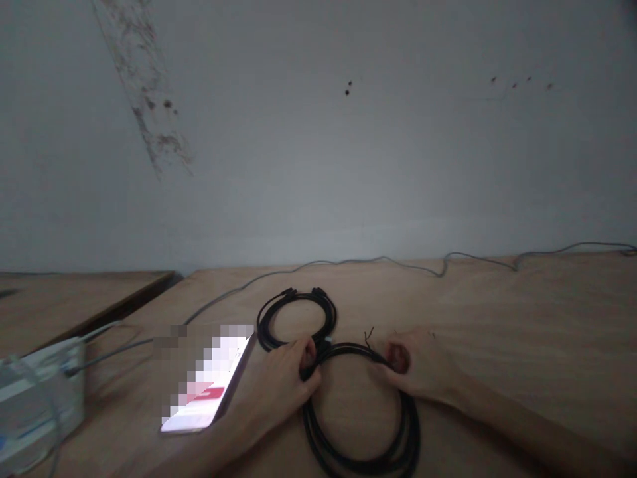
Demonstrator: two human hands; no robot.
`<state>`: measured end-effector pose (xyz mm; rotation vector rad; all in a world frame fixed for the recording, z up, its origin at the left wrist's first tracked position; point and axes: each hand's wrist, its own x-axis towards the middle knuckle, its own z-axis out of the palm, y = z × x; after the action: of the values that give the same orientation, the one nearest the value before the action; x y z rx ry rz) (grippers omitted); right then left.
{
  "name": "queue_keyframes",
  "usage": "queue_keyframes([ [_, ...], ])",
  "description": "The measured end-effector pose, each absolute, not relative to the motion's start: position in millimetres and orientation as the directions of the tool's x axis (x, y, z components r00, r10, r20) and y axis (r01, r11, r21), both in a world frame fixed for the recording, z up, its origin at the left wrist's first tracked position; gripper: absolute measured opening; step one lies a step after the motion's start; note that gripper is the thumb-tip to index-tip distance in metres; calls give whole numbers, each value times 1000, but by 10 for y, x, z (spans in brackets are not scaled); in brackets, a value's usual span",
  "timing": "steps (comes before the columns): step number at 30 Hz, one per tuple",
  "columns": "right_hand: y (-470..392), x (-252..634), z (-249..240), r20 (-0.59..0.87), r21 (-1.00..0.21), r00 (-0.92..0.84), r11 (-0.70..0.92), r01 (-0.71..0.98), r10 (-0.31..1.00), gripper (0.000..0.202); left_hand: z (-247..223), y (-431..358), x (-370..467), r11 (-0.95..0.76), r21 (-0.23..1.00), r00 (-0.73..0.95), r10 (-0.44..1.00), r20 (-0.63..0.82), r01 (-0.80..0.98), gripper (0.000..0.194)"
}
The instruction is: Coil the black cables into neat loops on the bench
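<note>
A coil of black cable (412, 431) lies near the front of the wooden table, between my two hands. My left hand (291, 375) is closed around the coil's upper left side, where a dark cable end shows by the fingers. On the upper right side, my right hand (415, 365) pinches the same coil with curled fingers. A thin black twist tie (369, 337) sticks up from the coil just left of my right hand. Behind my left hand rests a second coiled black cable (263, 326), with its connectors at the top.
A lit phone (206, 398), partly pixelated, lies left of my left hand. At the far left stands a white box-like device (44, 398) with cords. A thin grey cable (269, 273) runs along the table's (547, 318) back, near the wall. A dark gap separates another table (64, 299).
</note>
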<state>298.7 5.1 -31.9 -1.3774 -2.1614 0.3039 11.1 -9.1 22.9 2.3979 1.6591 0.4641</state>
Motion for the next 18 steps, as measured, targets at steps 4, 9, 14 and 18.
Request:
queue_keyframes([
  [4, 49, 3007, -313, 340, -394, -394, 510, 765, 854, 16, 234, -108, 102, -364, 291, 329, 930, 164, 885, 9],
  [9, 77, 2975, -336, 332, -457, -376, 496, 738, 865, 10, 200, -121, 78, -358, 319, 315, 932, 181, 877, 30],
  [14, 60, 2965, -316, 404, -491, -401, 565, 663, 822, 19, 159, -86, 64, -402, 379, 302, 906, 297, 833, 31],
  [18, 5, 2996, -258, 395, -460, -449, 596, 658, 801, 27, 134, -65, 71, -482, 382, 362, 865, 346, 788, 15],
])
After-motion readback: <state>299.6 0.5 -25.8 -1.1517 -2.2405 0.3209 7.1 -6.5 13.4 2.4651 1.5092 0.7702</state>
